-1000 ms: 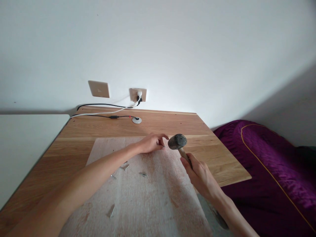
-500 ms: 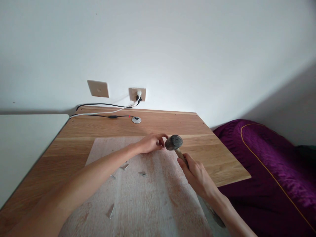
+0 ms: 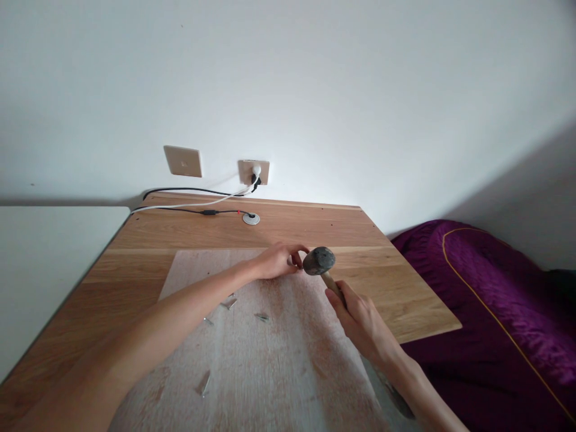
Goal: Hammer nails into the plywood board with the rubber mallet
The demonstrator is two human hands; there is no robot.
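Head view: right hand is clamping round the handle of a mallet, whose head is hanging just beside the left hand. Left hand is resting near the far edge of a board, thumb and forefinger curving toward each other; cannot tell whether they're pinching anything. Board is lying on a desk; nails are lying scattered across it.
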